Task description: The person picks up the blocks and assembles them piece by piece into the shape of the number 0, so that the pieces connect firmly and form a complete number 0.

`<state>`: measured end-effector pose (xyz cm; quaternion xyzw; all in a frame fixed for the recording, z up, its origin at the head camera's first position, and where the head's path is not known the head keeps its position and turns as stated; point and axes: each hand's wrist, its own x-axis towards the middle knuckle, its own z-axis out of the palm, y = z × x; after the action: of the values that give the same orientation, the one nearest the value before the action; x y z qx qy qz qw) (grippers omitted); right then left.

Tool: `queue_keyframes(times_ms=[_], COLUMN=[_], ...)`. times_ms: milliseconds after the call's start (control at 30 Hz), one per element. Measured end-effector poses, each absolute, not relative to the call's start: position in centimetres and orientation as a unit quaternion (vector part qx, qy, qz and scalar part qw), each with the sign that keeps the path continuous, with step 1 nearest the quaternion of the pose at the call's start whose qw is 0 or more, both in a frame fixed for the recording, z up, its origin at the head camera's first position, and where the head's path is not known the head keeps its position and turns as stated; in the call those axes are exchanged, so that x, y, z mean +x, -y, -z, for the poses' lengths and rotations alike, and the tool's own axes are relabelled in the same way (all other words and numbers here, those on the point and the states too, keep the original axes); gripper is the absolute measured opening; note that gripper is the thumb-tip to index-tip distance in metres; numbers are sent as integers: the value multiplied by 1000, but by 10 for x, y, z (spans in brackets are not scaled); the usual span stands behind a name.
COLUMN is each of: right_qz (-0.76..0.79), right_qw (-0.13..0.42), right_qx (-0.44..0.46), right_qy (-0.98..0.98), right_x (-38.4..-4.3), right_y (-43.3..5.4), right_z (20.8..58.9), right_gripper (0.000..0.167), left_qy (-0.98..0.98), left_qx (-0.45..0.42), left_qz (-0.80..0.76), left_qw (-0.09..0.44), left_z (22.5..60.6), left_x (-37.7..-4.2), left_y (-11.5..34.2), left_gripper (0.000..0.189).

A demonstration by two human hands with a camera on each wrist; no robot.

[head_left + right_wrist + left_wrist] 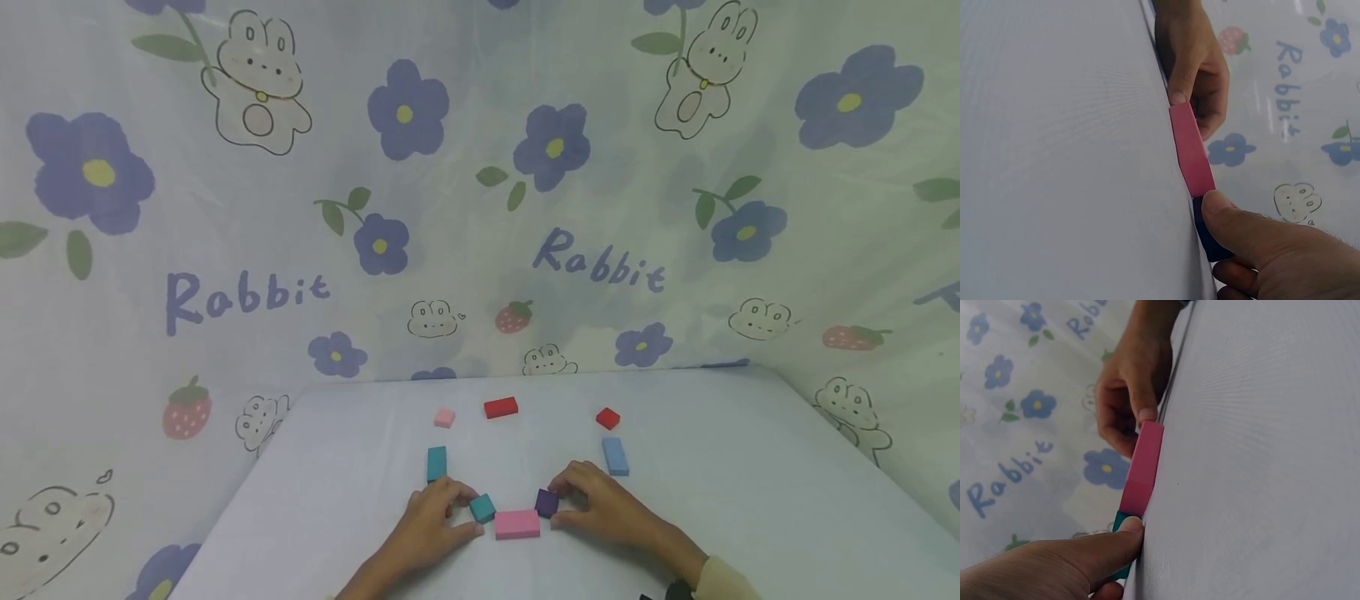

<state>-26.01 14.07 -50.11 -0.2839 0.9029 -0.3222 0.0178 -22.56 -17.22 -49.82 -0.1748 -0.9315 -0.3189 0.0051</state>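
Note:
In the head view a long pink block (pixel 517 524) lies on the white table, between both hands. My left hand (pixel 438 521) pinches a small teal block (pixel 482 508) at the pink block's left end; its thumb (pixel 1132 526) presses on it in the left wrist view. At the opposite end, my right hand (pixel 603 508) pinches a small dark purple block (pixel 547 503) with thumb and fingers. The right wrist view shows the right thumb over this purple block (pixel 1207 234), against the pink block (pixel 1191 147). Both small blocks stand angled at its far corners.
Beyond the left hand lies a teal rectangular block (pixel 437 464); a light blue one (pixel 616 457) lies beyond the right. Farther back are a small pink block (pixel 445 417), a red rectangular block (pixel 501 407) and a small red block (pixel 608 418). A rabbit-print cloth (pixel 465 208) hangs behind.

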Motion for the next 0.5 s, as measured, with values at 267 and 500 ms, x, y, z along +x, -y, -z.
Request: queue_keyframes(times_ms=[267,500], right_qz=[325,325], right_qw=[9,9], right_qx=[-293,-296], right_qy=[-899,-898], right_x=[-259,-259], right_y=[-141,-141], right_z=[500,500], right_gripper=[34,33], left_qy=[932,931], left_qx=[-176,-174], left_qz=[317,321], left_qw=[6,0], left_z=[499,498], left_x=[-226,-226], left_y=[172,172], left_gripper=[37,37])
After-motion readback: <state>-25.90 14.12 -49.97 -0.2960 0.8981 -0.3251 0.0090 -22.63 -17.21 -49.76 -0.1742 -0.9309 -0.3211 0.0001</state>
